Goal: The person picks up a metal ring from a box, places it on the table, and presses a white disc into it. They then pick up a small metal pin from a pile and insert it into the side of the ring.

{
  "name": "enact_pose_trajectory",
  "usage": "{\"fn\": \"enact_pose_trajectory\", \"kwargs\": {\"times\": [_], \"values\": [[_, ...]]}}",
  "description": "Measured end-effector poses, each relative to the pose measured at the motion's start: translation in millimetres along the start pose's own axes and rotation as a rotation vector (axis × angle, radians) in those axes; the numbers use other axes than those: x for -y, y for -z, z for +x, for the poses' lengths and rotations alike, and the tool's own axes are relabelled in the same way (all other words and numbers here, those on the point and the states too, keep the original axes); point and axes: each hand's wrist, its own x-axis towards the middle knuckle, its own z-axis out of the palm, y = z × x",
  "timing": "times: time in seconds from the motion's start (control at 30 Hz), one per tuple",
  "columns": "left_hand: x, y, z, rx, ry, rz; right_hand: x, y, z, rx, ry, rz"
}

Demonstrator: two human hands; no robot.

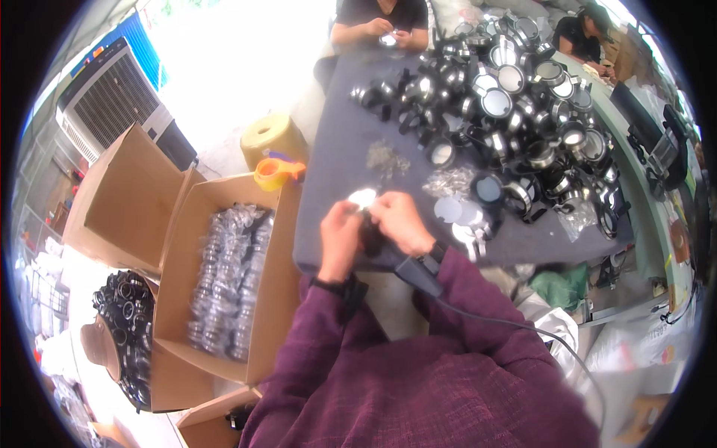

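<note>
Over the near left edge of the grey-covered table (328, 160), my left hand (340, 237) pinches a round, shiny metal lid (364, 198). From the other side, the fingertips of my right hand (403, 222) close on the same lid. A dark part (370, 235) hangs below it between my hands; its shape is blurred. Just beyond lies a small heap of tiny metal pieces (386, 159). To the right are clear plastic bits (450, 181) and some flat round discs (458, 211).
A large pile of metal rings with lids and black handles (508, 97) covers the table's right side. On the left, an open carton (258, 313) holds plastic-wrapped stacks, and orange tape (272, 173) rests at its rim. Another person (381, 30) works across the table. A cable runs from my right wrist.
</note>
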Motion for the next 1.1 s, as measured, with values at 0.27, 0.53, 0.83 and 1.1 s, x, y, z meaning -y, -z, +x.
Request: {"fn": "enact_pose_trajectory", "kwargs": {"times": [0.27, 0.53, 0.83, 1.1], "values": [[-1, -10, 0, -0.027, -0.059, -0.032, 8, 11, -1, 0.045, 0.129, -0.178], [7, 21, 9, 0.067, 0.027, -0.097, -3, 17, 15, 0.09, 0.4, -0.46], [-8, 35, 8, 0.204, 0.054, 0.008, 11, 14, 18, 0.082, 0.506, -0.85], [-27, 26, -6, 0.068, 0.186, -0.096, 17, 13, 20, 0.081, 0.355, -0.998]]}}
